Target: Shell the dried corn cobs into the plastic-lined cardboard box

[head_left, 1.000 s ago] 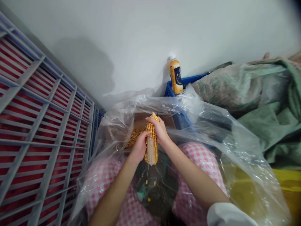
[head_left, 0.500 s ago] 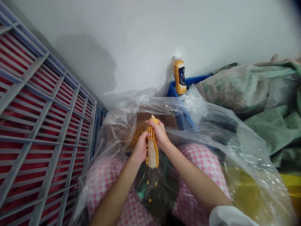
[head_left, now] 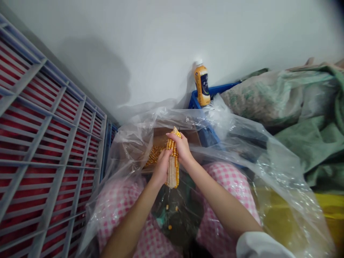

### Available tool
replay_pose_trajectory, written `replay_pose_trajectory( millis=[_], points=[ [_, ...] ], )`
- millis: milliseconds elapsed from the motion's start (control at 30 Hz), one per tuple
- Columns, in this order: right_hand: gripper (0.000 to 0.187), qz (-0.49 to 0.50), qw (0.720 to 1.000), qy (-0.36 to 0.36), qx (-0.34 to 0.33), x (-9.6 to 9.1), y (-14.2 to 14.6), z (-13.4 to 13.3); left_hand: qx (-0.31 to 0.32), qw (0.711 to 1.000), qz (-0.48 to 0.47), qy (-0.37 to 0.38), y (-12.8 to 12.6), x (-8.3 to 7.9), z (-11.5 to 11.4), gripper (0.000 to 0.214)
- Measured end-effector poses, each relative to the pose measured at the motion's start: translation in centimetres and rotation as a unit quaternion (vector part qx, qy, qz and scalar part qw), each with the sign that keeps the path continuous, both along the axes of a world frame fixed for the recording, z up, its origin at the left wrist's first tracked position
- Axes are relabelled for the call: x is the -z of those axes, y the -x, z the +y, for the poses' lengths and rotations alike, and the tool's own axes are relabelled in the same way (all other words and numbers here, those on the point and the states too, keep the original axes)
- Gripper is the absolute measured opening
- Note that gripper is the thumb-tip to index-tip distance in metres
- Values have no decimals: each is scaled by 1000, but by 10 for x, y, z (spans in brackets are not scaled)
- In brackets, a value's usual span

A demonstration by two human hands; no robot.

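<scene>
At the frame's centre, an ear of corn (head_left: 173, 161) lies between both hands, its lower front bare of kernels. The right hand (head_left: 182, 147) is wrapped around its upper right side; the left hand (head_left: 161, 166) grips its left side, lower down. Loose kernels (head_left: 154, 156) (a golden heap) show just left of centre.

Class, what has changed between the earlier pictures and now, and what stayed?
The corn cob's bare strip now reaches its left edge, where kernels showed earlier; turned or stripped, I cannot tell. Left hand and right hand still grip it; the bottle stayed put.
</scene>
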State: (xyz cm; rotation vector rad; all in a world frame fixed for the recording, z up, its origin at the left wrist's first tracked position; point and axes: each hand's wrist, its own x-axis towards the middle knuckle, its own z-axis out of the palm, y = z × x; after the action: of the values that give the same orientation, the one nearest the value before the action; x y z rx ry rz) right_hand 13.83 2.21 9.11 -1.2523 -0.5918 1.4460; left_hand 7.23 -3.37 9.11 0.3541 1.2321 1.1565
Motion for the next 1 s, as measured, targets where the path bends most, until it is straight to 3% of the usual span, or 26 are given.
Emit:
replay_pose_trajectory(
  millis=[133,433,733,900,1000],
  points=[
    [29,-12,1000,-6,5,4,2,-2,-6,1000,8,10,-1,3,2,22],
    [28,-42,999,-14,-15,13,6,-6,7,999,9,43,4,-11,2,10],
    [28,-36,999,-3,-22,17,7,-7,-17,998,-6,65,2,-10,0,10],
    [28,-27,1000,0,-12,12,6,-4,-10,999,-8,38,3,-6,-1,9],
    [29,12,1000,10,6,4,2,1,51,998,19,-12,7,-7,0,16]
  ],
)
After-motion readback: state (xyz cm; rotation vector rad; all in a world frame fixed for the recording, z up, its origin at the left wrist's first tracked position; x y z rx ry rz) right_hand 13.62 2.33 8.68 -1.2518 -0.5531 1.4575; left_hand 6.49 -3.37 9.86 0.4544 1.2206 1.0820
